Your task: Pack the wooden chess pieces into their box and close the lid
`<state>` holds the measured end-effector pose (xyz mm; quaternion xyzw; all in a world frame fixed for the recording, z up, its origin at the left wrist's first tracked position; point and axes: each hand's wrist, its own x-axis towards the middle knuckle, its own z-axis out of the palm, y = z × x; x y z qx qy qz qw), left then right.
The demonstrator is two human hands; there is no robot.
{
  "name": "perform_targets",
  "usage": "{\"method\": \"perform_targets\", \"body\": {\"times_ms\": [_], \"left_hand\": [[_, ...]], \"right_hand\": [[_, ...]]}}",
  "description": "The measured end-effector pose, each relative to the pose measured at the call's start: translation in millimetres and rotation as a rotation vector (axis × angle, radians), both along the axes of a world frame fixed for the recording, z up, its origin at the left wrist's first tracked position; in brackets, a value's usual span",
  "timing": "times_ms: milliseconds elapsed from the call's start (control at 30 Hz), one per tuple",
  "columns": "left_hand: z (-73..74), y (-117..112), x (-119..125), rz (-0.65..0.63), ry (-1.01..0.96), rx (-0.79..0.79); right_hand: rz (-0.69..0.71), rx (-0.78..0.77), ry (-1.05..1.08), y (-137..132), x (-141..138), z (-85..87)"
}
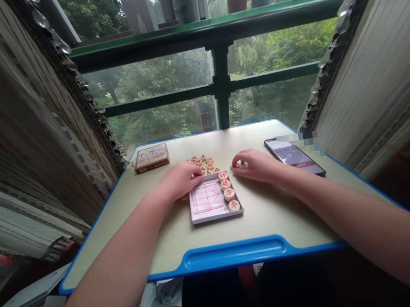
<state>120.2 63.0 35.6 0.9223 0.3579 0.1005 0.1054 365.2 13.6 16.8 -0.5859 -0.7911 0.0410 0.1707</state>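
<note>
A shallow white box tray lies on the table, a sheet with a red printed grid inside it. Several round Chinese chess pieces with red characters stand in a column along its right side. My left hand has its fingers closed at the tray's far left corner. Just beyond the tray, more chess pieces lie loose in a cluster, partly behind my left hand. To the right of the tray, my right hand pinches a small chess piece, mostly covered by the fingers.
A brown box sits at the table's far left. On the right lies a phone with a timer on its screen. The folding table has a blue rim and a front groove. Curtains flank both sides, and a green-framed window stands behind.
</note>
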Motion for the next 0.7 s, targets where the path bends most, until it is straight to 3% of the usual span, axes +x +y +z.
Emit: {"method": "perform_targets", "body": {"times_ms": [200, 500, 700], "left_hand": [[-1.5, 1.1, 0.0, 0.024, 0.004, 0.022], [-3.4, 4.8, -1.5, 0.080, 0.029, 0.059], [-2.1, 2.3, -0.3, 0.077, 0.048, 0.089]], "right_hand": [[-0.105, -0.036, 0.049, -0.9, -5.1, 0.3], [-0.015, -0.080, 0.091, -4.3, -4.8, 1.6], [-0.070, -0.060, 0.067, -4.1, -3.3, 1.8]]}}
